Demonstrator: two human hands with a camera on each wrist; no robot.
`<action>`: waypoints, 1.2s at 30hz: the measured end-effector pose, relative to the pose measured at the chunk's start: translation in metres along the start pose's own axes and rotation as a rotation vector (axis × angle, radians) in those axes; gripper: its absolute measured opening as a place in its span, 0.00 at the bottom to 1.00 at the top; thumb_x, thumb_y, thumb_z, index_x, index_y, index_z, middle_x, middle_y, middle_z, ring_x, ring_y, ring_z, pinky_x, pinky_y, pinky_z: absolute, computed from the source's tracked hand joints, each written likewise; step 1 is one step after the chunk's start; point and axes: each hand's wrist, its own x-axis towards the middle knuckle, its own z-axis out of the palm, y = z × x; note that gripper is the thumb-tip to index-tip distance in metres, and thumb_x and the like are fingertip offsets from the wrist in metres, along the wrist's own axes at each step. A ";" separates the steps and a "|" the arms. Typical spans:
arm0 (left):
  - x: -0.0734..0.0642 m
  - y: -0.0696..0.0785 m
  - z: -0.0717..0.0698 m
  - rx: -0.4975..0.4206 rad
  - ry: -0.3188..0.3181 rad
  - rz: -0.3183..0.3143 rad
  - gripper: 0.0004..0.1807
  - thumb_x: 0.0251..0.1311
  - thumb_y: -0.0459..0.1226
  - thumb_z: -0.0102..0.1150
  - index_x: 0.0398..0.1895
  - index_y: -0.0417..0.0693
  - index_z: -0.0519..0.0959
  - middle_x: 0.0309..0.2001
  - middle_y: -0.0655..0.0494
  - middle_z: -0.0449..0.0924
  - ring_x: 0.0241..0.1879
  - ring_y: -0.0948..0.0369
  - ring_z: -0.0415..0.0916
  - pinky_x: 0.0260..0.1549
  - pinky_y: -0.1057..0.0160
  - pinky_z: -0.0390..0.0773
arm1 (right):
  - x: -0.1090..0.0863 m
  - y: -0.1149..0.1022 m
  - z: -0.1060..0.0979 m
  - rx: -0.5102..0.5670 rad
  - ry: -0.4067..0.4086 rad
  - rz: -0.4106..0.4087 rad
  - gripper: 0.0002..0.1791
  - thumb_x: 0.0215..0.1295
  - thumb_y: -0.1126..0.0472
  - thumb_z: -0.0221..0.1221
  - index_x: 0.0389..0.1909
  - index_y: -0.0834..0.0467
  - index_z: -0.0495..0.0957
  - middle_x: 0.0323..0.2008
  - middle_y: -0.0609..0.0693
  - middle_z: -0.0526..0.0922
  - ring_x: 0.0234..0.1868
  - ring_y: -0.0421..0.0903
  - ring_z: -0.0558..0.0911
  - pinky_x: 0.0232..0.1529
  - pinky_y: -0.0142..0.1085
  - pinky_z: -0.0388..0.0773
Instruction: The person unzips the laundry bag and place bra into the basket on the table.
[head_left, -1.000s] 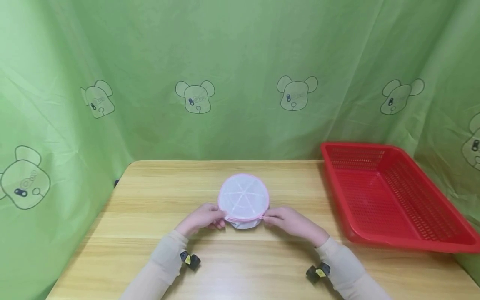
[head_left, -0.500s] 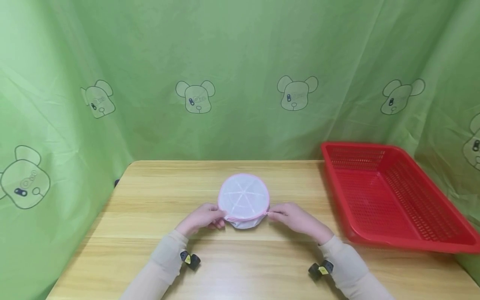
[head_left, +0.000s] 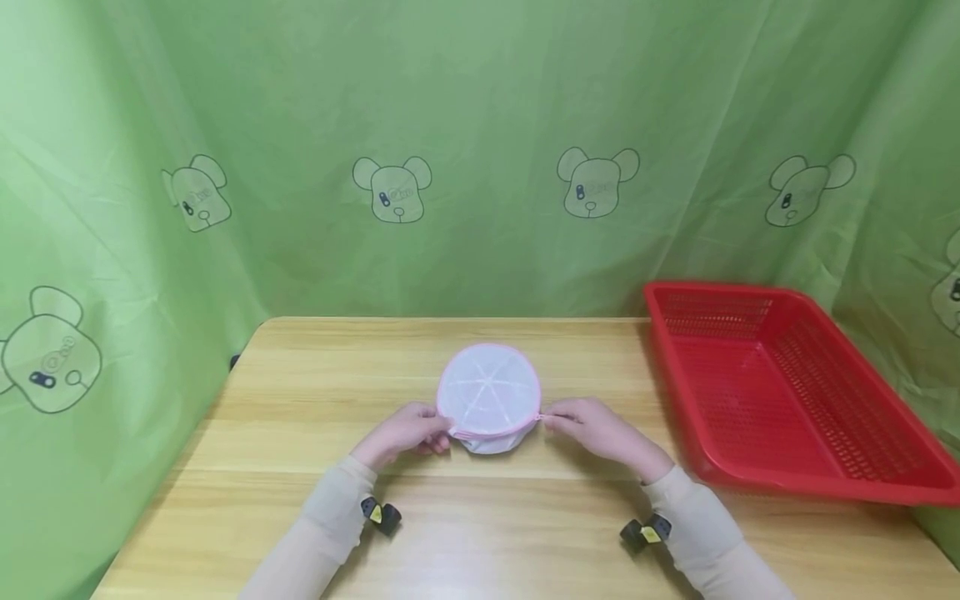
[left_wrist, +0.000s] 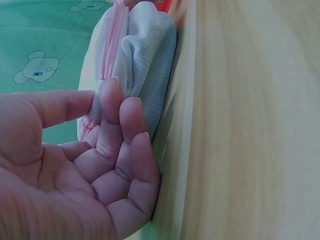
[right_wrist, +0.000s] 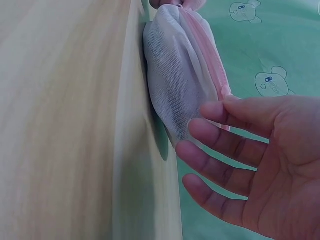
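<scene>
Left hand pinching bag, right hand — zipper pull

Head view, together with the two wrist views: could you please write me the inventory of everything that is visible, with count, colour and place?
Mesh bag: one, whitish with pink edging, on the table between the hands.
Zipper: one, pink, along the bag's edge.
Basket: one, red, at the table's right side.
Table: one, light wood, under the bag.
Curtain: green with printed bear heads, behind and at both sides.
Dark object: one, beside the table's left edge, too small to identify.
Wrist devices: two, black with yellow, one per wrist.
Sleeves: two, pale beige, on the forearms.
Left hand: one, bare, pinching the bag's edge.
Right hand: one, bare, pinching the zipper's pull.
</scene>
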 end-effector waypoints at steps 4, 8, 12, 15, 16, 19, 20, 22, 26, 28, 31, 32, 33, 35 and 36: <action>-0.001 0.000 0.000 -0.021 0.003 0.004 0.14 0.67 0.41 0.52 0.38 0.38 0.79 0.24 0.58 0.79 0.27 0.64 0.77 0.30 0.68 0.77 | 0.000 -0.002 -0.001 0.000 -0.007 0.001 0.12 0.70 0.57 0.55 0.43 0.58 0.84 0.37 0.49 0.87 0.41 0.43 0.82 0.48 0.43 0.80; -0.001 0.002 0.000 -0.047 0.007 0.003 0.15 0.68 0.42 0.51 0.39 0.38 0.80 0.24 0.58 0.79 0.27 0.64 0.77 0.29 0.69 0.77 | 0.000 -0.002 0.000 0.007 -0.021 -0.002 0.11 0.70 0.57 0.55 0.40 0.58 0.84 0.33 0.49 0.85 0.37 0.39 0.80 0.44 0.39 0.79; -0.002 0.003 0.000 -0.058 0.013 -0.004 0.17 0.69 0.45 0.51 0.39 0.38 0.80 0.24 0.59 0.79 0.26 0.65 0.77 0.29 0.69 0.78 | 0.001 -0.001 0.003 0.009 -0.040 -0.021 0.10 0.70 0.58 0.55 0.32 0.56 0.82 0.26 0.47 0.80 0.30 0.36 0.73 0.38 0.33 0.75; -0.002 0.004 0.000 -0.056 0.020 -0.007 0.19 0.69 0.47 0.51 0.39 0.39 0.80 0.24 0.59 0.79 0.26 0.65 0.76 0.29 0.69 0.78 | 0.001 -0.002 0.006 0.005 -0.048 -0.041 0.10 0.70 0.58 0.56 0.30 0.55 0.81 0.25 0.45 0.78 0.30 0.34 0.71 0.37 0.32 0.74; -0.002 0.004 0.000 -0.055 0.020 -0.007 0.19 0.69 0.47 0.51 0.39 0.39 0.80 0.25 0.58 0.79 0.26 0.65 0.77 0.29 0.69 0.78 | 0.001 -0.002 0.007 0.004 -0.049 -0.046 0.09 0.69 0.59 0.56 0.30 0.55 0.81 0.25 0.45 0.78 0.30 0.34 0.71 0.37 0.32 0.74; -0.002 0.003 -0.001 -0.056 0.013 -0.008 0.19 0.68 0.49 0.51 0.38 0.40 0.80 0.25 0.58 0.80 0.27 0.65 0.77 0.30 0.68 0.79 | 0.001 -0.004 0.009 0.008 -0.052 -0.058 0.09 0.69 0.59 0.56 0.31 0.56 0.82 0.25 0.46 0.79 0.30 0.34 0.72 0.37 0.32 0.75; -0.002 0.003 -0.001 -0.055 0.008 -0.006 0.20 0.68 0.49 0.51 0.38 0.40 0.80 0.25 0.58 0.80 0.27 0.64 0.77 0.30 0.68 0.79 | 0.001 -0.005 0.010 0.011 -0.054 -0.057 0.08 0.69 0.59 0.56 0.32 0.56 0.82 0.25 0.46 0.79 0.30 0.34 0.73 0.38 0.32 0.75; -0.002 0.003 -0.001 -0.058 -0.002 -0.002 0.20 0.69 0.49 0.51 0.38 0.40 0.80 0.25 0.57 0.80 0.27 0.64 0.77 0.30 0.67 0.79 | 0.001 -0.007 0.012 0.017 -0.062 -0.057 0.08 0.69 0.59 0.56 0.34 0.55 0.83 0.26 0.47 0.80 0.31 0.34 0.74 0.39 0.33 0.76; -0.002 0.002 -0.001 -0.052 -0.015 0.008 0.22 0.69 0.50 0.50 0.37 0.39 0.81 0.25 0.57 0.80 0.27 0.64 0.78 0.30 0.67 0.79 | 0.000 -0.009 0.016 0.015 -0.078 -0.075 0.09 0.69 0.59 0.56 0.38 0.55 0.84 0.30 0.46 0.83 0.34 0.34 0.78 0.42 0.34 0.79; -0.002 0.002 0.000 -0.048 -0.016 0.009 0.23 0.69 0.51 0.50 0.37 0.38 0.81 0.25 0.57 0.80 0.27 0.64 0.78 0.30 0.67 0.79 | 0.001 -0.009 0.019 0.017 -0.088 -0.086 0.09 0.69 0.59 0.56 0.39 0.55 0.84 0.29 0.46 0.83 0.34 0.34 0.77 0.41 0.33 0.79; -0.003 0.003 0.001 -0.038 -0.016 0.006 0.24 0.68 0.51 0.50 0.37 0.38 0.81 0.26 0.57 0.81 0.27 0.64 0.78 0.31 0.67 0.79 | 0.001 -0.011 0.021 0.033 -0.106 -0.080 0.09 0.69 0.59 0.56 0.39 0.55 0.84 0.28 0.46 0.82 0.32 0.33 0.75 0.39 0.31 0.77; -0.003 0.004 0.001 -0.035 -0.015 0.005 0.24 0.68 0.51 0.50 0.37 0.37 0.81 0.26 0.56 0.81 0.27 0.64 0.78 0.31 0.67 0.80 | 0.001 -0.012 0.022 0.041 -0.110 -0.078 0.08 0.69 0.59 0.56 0.39 0.55 0.84 0.27 0.46 0.81 0.31 0.33 0.74 0.39 0.31 0.77; -0.003 0.004 0.001 -0.032 -0.014 0.006 0.24 0.68 0.52 0.50 0.38 0.37 0.81 0.26 0.56 0.81 0.27 0.64 0.78 0.31 0.66 0.80 | 0.001 -0.012 0.022 0.045 -0.113 -0.078 0.08 0.69 0.59 0.56 0.39 0.55 0.83 0.28 0.47 0.81 0.31 0.33 0.74 0.39 0.31 0.77; -0.003 0.005 0.002 -0.028 -0.011 0.005 0.25 0.68 0.52 0.50 0.38 0.37 0.81 0.26 0.56 0.82 0.27 0.64 0.78 0.32 0.66 0.80 | 0.001 -0.013 0.023 0.046 -0.111 -0.082 0.08 0.69 0.59 0.56 0.38 0.55 0.83 0.28 0.46 0.82 0.32 0.32 0.74 0.39 0.31 0.77; -0.003 0.005 0.002 -0.027 -0.010 0.008 0.25 0.68 0.52 0.50 0.38 0.37 0.81 0.26 0.56 0.82 0.27 0.64 0.78 0.32 0.66 0.80 | 0.001 -0.014 0.024 0.046 -0.107 -0.087 0.08 0.69 0.59 0.56 0.38 0.55 0.83 0.29 0.46 0.82 0.32 0.32 0.74 0.39 0.31 0.77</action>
